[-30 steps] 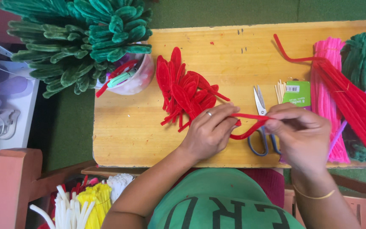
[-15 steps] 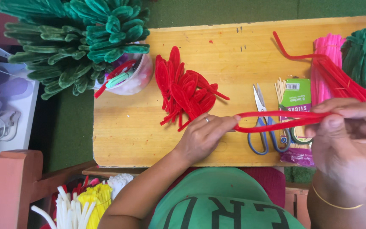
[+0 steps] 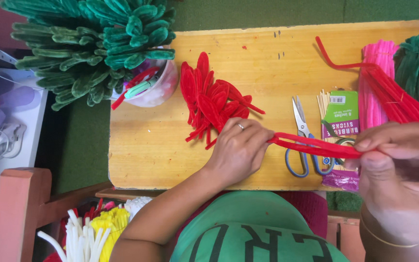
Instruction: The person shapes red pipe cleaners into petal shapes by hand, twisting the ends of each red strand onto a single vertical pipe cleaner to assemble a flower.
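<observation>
Both hands are on one folded red pipe cleaner [image 3: 316, 144], stretched level just above the scissors [image 3: 305, 143], which lie flat on the wooden surface [image 3: 161, 145]. The left hand [image 3: 238, 148] has its grip closed tight on the end left of the scissors; the right hand [image 3: 403, 174] pinches the other end between thumb and fingertips, right of the scissors and close to the camera. To my eye this is a shaping step, and doing it well means keeping the two strands parallel and taut, pulling evenly from both ends so the fold stays crisp. Left of the scissors, a pile of finished red loops [image 3: 212, 99] lies fanned out; further left still, a small bowl [image 3: 156, 87] sits half under a bushy green pipe-cleaner cluster [image 3: 93, 43]. Right of the scissors: a packet of wooden sticks [image 3: 338, 114], then pink stems [image 3: 377, 82] with long red ones across them. The right hand blurs and runs off frame, hiding the packet's lower end, and the bowl's contents are hard to make out.
</observation>
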